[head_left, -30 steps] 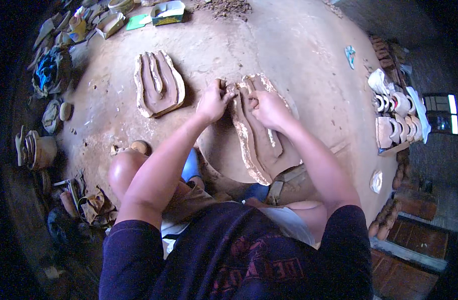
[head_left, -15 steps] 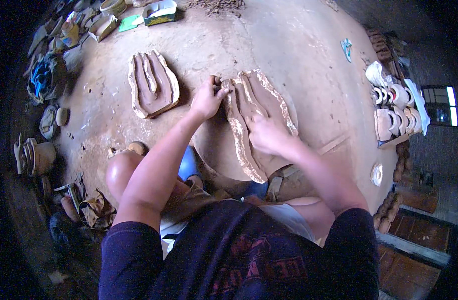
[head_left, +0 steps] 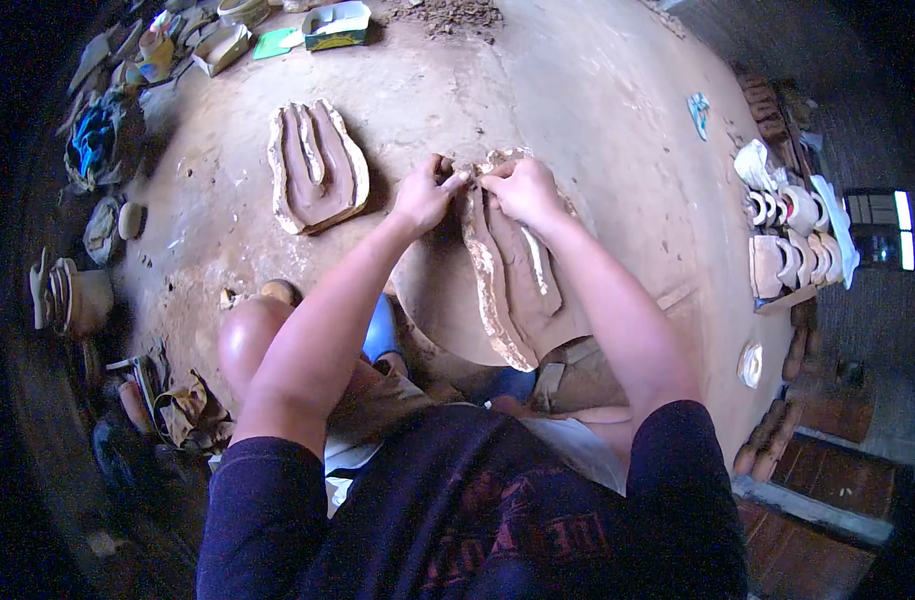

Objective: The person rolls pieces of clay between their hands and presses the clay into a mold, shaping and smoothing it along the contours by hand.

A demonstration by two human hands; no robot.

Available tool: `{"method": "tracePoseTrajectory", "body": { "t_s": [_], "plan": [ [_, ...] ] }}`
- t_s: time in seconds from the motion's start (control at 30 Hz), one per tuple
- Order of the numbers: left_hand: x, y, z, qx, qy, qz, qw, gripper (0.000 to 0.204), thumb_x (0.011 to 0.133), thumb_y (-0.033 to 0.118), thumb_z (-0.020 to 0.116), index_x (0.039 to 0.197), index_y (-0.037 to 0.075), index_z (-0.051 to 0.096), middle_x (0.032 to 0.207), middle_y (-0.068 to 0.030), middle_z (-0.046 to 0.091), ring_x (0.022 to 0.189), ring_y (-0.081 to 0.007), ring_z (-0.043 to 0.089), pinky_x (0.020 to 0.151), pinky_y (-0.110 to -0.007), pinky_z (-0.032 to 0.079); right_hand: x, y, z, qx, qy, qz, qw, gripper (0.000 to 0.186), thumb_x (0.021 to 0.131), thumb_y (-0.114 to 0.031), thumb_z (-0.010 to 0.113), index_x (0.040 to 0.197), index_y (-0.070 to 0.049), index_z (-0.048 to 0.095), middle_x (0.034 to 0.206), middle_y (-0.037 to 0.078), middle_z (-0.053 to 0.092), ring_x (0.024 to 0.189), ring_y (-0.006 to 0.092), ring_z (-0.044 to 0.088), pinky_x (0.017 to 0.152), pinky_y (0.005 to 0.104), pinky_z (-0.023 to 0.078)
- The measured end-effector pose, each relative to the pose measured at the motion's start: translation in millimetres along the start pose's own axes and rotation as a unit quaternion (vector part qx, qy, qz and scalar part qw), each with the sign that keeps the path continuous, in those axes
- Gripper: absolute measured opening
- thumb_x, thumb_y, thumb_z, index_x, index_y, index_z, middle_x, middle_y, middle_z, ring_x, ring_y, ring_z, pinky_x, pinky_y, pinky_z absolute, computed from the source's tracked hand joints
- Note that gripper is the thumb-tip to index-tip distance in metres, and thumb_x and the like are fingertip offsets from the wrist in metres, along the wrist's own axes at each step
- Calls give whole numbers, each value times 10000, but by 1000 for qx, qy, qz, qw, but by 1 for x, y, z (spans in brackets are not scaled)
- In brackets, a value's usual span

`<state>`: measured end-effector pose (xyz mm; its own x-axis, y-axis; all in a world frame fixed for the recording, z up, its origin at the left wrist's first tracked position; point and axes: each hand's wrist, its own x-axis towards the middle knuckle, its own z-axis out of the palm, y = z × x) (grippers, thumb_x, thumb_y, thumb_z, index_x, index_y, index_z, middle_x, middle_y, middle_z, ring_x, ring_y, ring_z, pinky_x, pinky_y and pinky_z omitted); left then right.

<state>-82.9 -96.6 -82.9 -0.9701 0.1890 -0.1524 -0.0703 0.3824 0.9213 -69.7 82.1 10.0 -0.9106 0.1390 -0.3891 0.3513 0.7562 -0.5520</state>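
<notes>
Clock datum: taking the dark T-shirt (head_left: 408,500) as dial centre and straight ahead as 12 o'clock.
White-rimmed trough mould (head_left: 516,265): lying just past 12 o'clock, showing a brown clay lining, resting over a round brown disc (head_left: 436,300).
Left hand (head_left: 428,197): bending in a narrow curl at the mould's 11 o'clock end, resting the thumb by the rim; enclosing something or nothing, cannot tell.
Right hand (head_left: 526,192): holding thumb and fingers close together at the same end, covering part of the mould; pinching clay or only touching, cannot tell.
Second white-rimmed mould (head_left: 323,203): lying on the floor at 11 o'clock, well apart from both hands, showing a brown U-shaped channel around a middle ridge.
Blue shoe (head_left: 381,330): showing just beside the left forearm, at 11 o'clock.
Curved pale pieces (head_left: 768,265): standing in a stacked group at 2 o'clock.
Light-blue sandal (head_left: 699,115): lying at 1 o'clock.
Brown crumbs (head_left: 448,16): heaping at 12 o'clock, far side.
Open box (head_left: 336,38): standing between 11 and 12 o'clock, near a flat green sheet (head_left: 273,43).
</notes>
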Motion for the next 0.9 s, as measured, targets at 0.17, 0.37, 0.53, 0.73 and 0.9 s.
{"method": "tracePoseTrajectory", "body": {
  "t_s": [0.17, 0.37, 0.53, 0.73, 0.9],
  "plan": [
    [1, 9, 6, 22, 15, -13, 1000, 556, 928, 480, 749, 1222, 17, 660, 1113, -224, 742, 1055, -348, 719, 931, -430, 544, 17, 15, 16, 12, 26, 7, 1000, 291, 825, -302, 794, 866, -14, 784, 797, 177, 760, 788, 301, 759, 779, 420, 596],
    [-1, -4, 3, 24, 34, -9, 999, 572, 887, 474, 796, 1218, 27, 664, 1110, -219, 745, 1030, -352, 725, 927, -428, 547, -14, 12, 32, -39, 60, -43, 997, 263, 812, -256, 812, 797, -1, 748, 771, 182, 736, 787, 335, 737, 832, 435, 575],
    [-2, -2, 5, 31, 35, -11, 999, 564, 880, 459, 808, 1206, 21, 664, 1077, -214, 749, 1004, -346, 732, 898, -433, 556, -43, 21, 32, -116, 39, -87, 989, 224, 840, -228, 787, 840, -4, 775, 763, 204, 736, 742, 315, 745, 755, 424, 574],
    [-6, 0, 1, 32, 42, -2, 999, 558, 881, 455, 806, 1195, 17, 661, 1051, -232, 745, 1005, -359, 732, 889, -445, 558, -63, 20, 22, -171, 27, -122, 977, 311, 842, -270, 770, 819, 40, 751, 823, 278, 720, 833, 417, 734, 812, 481, 576],
    [-12, -2, -2, 40, 50, 0, 998, 585, 881, 456, 805, 1220, 6, 651, 1090, -254, 736, 1039, -372, 725, 916, -451, 551, -77, 19, 14, -234, -12, -78, 969, 330, 842, -257, 773, 833, 71, 740, 907, 302, 720, 919, 449, 726, 857, 517, 574]
  ]
}}
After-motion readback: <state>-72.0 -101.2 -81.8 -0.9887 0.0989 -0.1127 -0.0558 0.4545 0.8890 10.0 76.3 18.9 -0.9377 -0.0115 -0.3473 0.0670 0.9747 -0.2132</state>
